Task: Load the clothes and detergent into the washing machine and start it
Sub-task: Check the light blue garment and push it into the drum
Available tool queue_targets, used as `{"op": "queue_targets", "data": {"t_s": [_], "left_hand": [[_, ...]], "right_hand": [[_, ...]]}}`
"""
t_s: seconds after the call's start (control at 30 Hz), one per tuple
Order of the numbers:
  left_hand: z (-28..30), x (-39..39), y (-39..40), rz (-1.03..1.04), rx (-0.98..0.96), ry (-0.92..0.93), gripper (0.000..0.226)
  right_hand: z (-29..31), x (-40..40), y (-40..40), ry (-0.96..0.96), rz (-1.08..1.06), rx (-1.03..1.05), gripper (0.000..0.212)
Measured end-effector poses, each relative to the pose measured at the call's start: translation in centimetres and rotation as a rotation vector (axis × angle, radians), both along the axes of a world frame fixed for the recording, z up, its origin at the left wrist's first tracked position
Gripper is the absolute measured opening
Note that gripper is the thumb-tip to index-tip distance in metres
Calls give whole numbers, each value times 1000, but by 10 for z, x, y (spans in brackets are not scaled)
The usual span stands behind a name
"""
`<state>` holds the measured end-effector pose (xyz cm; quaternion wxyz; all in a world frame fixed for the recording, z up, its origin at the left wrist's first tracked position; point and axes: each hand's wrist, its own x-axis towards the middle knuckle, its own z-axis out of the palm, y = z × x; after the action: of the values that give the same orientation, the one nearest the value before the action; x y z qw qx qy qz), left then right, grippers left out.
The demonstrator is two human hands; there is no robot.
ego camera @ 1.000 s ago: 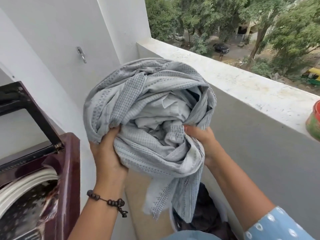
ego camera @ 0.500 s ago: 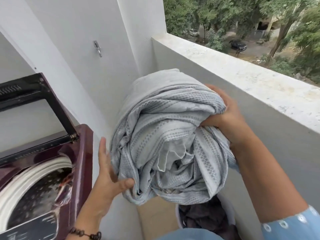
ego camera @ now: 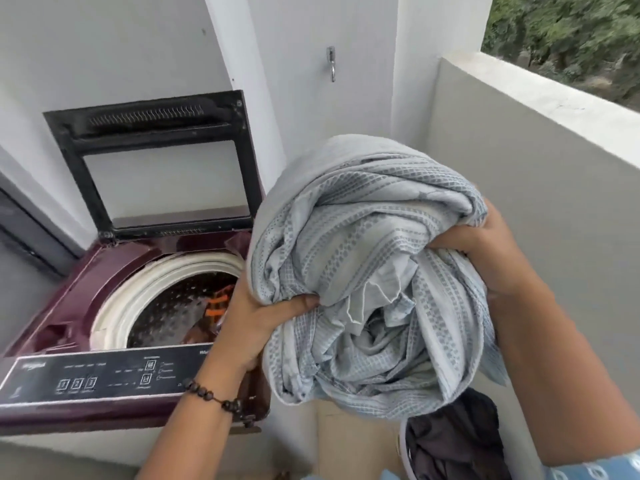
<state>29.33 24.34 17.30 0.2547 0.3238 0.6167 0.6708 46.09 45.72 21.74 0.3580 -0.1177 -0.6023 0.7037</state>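
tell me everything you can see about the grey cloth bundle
The grey cloth bundle is a large, loosely rolled woven fabric, pale grey with rows of darker dotted stripes and a plain lighter layer inside. It is held in the air beside the open washing machine. The left hand grips its lower left; the right hand clutches its right side.

A home's balcony, used as a laundry corner, is shown. A maroon top-loading washing machine [ego camera: 69, 306] is set against the white wall [ego camera: 121, 46], its lid [ego camera: 156, 161] raised over the drum [ego camera: 166, 306]; to the right of the machine a metal hook [ego camera: 331, 64] is fixed on the wall, and a low parapet [ego camera: 540, 102] with trees [ego camera: 571, 32] beyond it is seen. Dark clothes [ego camera: 453, 441] are heaped in a basket below, right of the machine.
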Motion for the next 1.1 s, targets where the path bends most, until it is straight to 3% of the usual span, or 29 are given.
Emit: {"op": "queue_targets", "data": {"t_s": [0.13,0.27,0.4,0.5,0.83,1.0,1.1], "left_hand": [[13,-59,-43,83,23,69,100],[18,-126,-92,203,25,141,94],[21,-190,-138,301,24,180,108],[20,-238,-163,349,-19,213,105],[-76,-343,-169,356,-363,93,85],[-135,-378,-157,291,-648,85,88],[-155,-392,-147,235,-766,66,77]], "right_hand": [[1,-71,-31,30,37,-53,87],[-1,-153,-67,34,162,-64,77],[-12,-236,-99,8,257,-89,95],[-28,-289,-117,-40,271,-93,94],[-144,-365,-152,-325,154,-149,73],[-197,-369,-161,-564,168,-47,78],[-210,-381,-161,-724,216,58,76]]}}
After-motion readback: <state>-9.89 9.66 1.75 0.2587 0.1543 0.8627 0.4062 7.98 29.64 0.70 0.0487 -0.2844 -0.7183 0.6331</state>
